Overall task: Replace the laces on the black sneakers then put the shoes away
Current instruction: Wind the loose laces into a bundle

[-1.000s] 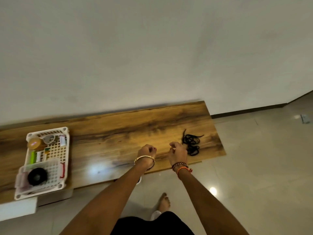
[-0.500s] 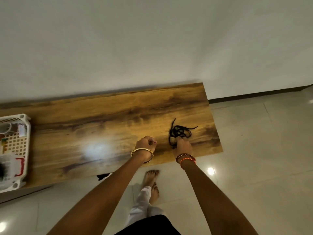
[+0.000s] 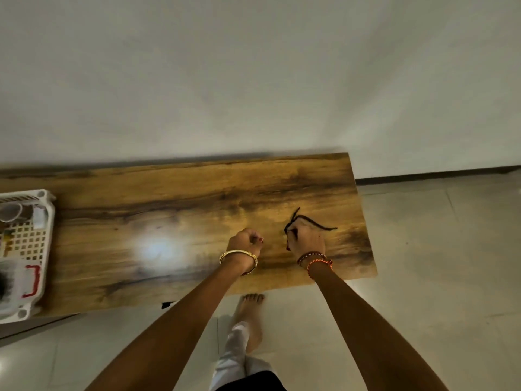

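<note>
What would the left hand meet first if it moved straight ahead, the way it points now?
Probably nothing but bare table, then the wall. The left hand, fingers curled, points away from the person; the laces lie to its right, off that line. Height above the table is unclear.

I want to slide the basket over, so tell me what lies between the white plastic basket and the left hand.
In the head view, only bare wooden tabletop with a bright light glare separates the white plastic basket from the left hand.

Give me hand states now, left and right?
Left hand: fingers curled, holds nothing visible.
Right hand: grips the black laces on the wooden table.
</note>
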